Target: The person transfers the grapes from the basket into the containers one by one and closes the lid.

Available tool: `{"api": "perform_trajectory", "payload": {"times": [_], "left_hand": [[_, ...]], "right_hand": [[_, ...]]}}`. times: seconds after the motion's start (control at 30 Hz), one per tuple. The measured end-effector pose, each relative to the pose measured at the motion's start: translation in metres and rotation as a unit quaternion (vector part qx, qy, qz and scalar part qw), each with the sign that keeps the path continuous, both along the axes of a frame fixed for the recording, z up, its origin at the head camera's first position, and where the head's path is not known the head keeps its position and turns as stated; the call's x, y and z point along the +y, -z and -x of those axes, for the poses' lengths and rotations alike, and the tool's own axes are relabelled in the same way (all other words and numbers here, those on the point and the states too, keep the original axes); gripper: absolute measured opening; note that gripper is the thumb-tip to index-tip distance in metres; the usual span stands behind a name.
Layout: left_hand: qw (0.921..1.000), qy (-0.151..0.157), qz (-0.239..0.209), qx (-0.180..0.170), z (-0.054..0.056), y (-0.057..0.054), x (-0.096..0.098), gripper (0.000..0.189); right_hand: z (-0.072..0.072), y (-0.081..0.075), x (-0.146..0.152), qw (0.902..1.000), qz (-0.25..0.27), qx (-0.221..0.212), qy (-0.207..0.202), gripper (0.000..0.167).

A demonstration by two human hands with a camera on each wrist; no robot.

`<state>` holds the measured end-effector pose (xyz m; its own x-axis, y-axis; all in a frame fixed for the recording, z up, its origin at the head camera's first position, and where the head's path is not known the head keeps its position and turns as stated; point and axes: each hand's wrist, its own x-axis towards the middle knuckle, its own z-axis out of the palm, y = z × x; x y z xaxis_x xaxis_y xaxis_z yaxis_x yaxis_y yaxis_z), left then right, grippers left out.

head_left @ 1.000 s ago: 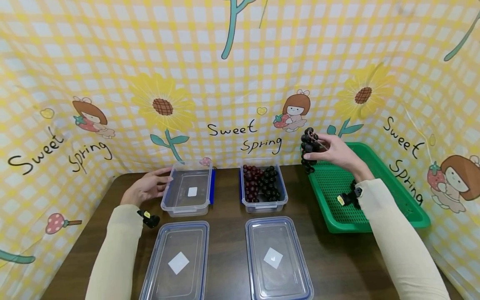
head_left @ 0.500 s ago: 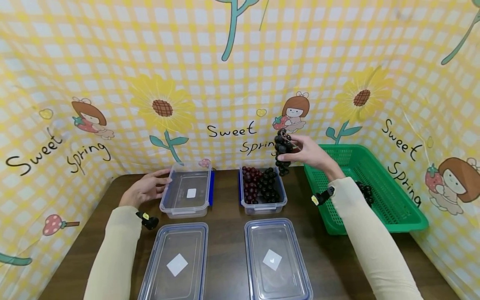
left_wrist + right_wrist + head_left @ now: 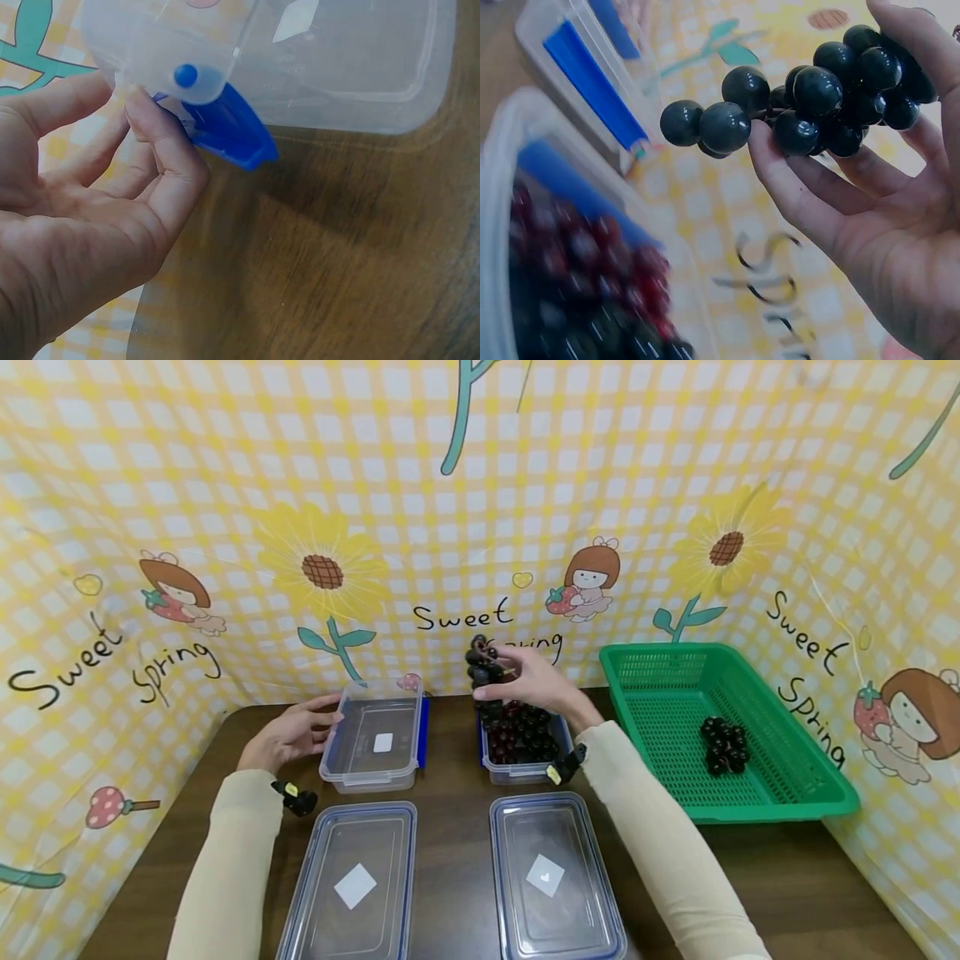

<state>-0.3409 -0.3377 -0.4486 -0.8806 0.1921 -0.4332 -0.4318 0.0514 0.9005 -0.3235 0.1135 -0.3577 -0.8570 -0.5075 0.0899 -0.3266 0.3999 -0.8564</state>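
Observation:
My right hand pinches a bunch of black grapes above the left side of the middle plastic box. In the right wrist view the dark, shiny grapes stretch out sideways past my thumb and fingers. Red grapes and black grapes lie inside that box, partly hidden by my hand. My left hand rests at the left side of a second clear box, which has nothing in it. Close up, its loosely bent fingers touch the wall beside the blue clasp.
A green basket at the right holds another bunch of black grapes. Two clear lids with blue seals, a left lid and a right lid, lie in front of the boxes. A checked cloth hangs behind the wooden table.
My right hand has carried the black grapes left from over the green basket to over the middle box, uncovering the bunch in the basket. My left hand has stayed at its box.

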Motion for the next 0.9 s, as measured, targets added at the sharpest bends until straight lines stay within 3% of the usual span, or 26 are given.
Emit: {"api": "perform_trajectory", "payload": {"times": [0.23, 0.4, 0.67, 0.8, 0.9], "left_hand": [[1.0, 0.001, -0.007, -0.003, 0.0, 0.001, 0.0, 0.079], [1.0, 0.0, -0.009, -0.003, 0.0, -0.001, -0.001, 0.079], [1.0, -0.001, -0.002, -0.006, -0.003, -0.006, -0.005, 0.079], [0.9999, 0.003, -0.008, -0.013, -0.003, -0.006, -0.002, 0.076], [0.9998, 0.008, -0.011, -0.014, -0.005, -0.008, 0.0, 0.076]], "right_hand": [[0.002, 0.019, -0.047, 0.9996, 0.012, -0.016, -0.019, 0.086], [0.005, 0.027, -0.08, 0.9952, 0.077, -0.045, -0.04, 0.073], [0.004, 0.033, -0.14, 0.9794, 0.163, -0.107, -0.053, 0.076], [0.003, 0.045, -0.162, 0.9717, 0.193, -0.132, -0.034, 0.079], [0.002, 0.057, -0.176, 0.9621, 0.228, -0.146, -0.029, 0.069]]}}
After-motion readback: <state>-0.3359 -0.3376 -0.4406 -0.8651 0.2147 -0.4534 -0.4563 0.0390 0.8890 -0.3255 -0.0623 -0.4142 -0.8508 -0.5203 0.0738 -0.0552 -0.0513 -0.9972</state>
